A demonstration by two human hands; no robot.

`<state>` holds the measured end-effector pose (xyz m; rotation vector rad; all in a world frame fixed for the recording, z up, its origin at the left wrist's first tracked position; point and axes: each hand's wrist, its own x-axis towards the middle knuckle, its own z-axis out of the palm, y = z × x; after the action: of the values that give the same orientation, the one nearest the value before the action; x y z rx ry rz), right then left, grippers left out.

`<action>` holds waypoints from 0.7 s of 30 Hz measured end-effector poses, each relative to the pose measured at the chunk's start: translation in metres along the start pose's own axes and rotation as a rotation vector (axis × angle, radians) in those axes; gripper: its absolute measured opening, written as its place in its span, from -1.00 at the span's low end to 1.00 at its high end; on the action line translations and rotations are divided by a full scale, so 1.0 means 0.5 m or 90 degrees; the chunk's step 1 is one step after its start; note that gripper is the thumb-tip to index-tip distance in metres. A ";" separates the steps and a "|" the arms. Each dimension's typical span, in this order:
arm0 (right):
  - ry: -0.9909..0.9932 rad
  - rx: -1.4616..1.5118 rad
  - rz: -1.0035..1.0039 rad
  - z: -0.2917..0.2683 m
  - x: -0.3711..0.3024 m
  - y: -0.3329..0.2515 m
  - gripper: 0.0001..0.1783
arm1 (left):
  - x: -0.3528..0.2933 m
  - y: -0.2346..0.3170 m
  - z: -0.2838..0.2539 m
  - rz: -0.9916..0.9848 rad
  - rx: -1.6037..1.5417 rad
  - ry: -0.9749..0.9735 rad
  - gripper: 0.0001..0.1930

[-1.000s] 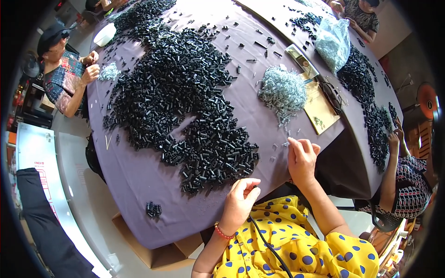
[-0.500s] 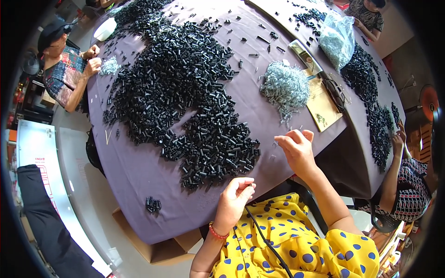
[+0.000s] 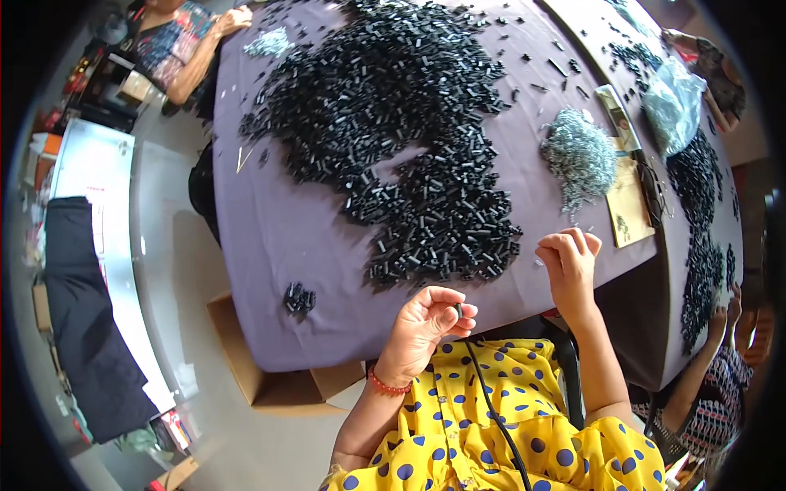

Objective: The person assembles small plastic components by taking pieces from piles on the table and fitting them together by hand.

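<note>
A small black cylindrical plastic piece [image 3: 459, 311] is pinched between the thumb and fingertips of my left hand [image 3: 416, 329], just off the table's near edge. My right hand [image 3: 571, 268] hovers over the edge to the right, fingers curled together; whatever is between its fingertips is too small to make out. Beyond it lies a heap of tiny clear plastic pieces [image 3: 576, 157], with a few loose ones near the fingers. A broad pile of black cylindrical pieces [image 3: 442, 221] spreads across the table past my left hand.
A small cluster of black pieces [image 3: 300, 299] sits on the purple tablecloth [image 3: 282, 237] at left. At right are a yellow notepad [image 3: 627, 204], eyeglasses [image 3: 651, 192] and a clear bag [image 3: 673, 106]. A cardboard box [image 3: 246, 352] stands below the edge. Other people work around the table.
The view has shifted, so the table sits further right and higher. My left hand has turned, showing the black piece more plainly. My right hand stays near the clear heap, fingers still curled.
</note>
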<state>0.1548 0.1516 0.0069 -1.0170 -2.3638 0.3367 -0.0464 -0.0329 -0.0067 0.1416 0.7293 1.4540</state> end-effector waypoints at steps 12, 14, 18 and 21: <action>-0.187 0.483 0.030 0.031 0.002 -0.180 -0.92 | -0.022 0.011 -0.010 0.032 -0.007 0.033 -0.73; -0.206 0.506 0.053 0.032 0.000 -0.180 -0.95 | -0.021 0.010 -0.015 0.026 -0.034 0.019 -0.73; -0.224 0.534 0.091 0.038 -0.006 -0.178 -0.98 | -0.018 0.007 -0.018 0.018 -0.031 -0.002 -0.70; -0.227 0.537 0.084 0.042 -0.006 -0.180 -0.98 | -0.016 0.004 -0.009 0.035 0.091 0.022 -0.67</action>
<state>0.0913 0.0876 0.0263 -0.7193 -2.0746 1.5096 -0.0501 -0.0417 -0.0060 0.2488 0.8642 1.4588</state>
